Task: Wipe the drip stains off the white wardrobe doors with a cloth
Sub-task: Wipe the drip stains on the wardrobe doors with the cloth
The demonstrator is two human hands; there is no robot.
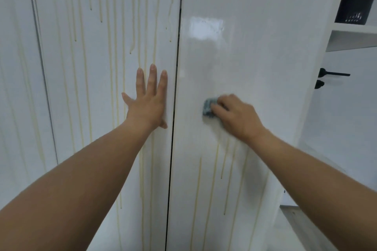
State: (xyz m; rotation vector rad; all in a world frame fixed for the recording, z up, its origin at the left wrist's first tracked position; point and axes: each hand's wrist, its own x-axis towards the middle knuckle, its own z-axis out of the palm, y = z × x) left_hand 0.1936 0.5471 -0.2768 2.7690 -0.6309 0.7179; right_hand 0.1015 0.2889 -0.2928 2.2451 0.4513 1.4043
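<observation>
Right hand (236, 116) grips the cloth (208, 108) against the right door (244, 47), mid-panel. Left hand (148, 104) lies flat, fingers straight, bracing the left door (81, 87). I'd drag the cloth toward 6 o'clock along the streaks (199, 179) in overlapping passes, then do the door at 9 o'clock.

Right door (234, 57) is white, smooth & v. shiny, w/ a bright patch of light on it; left door (81, 87) same shiny white, streaked w/ dull yellow drip stains (133, 26); cloth (208, 107) looks soft, grey-blue, blurry; handle (334, 74) is black, matt.
</observation>
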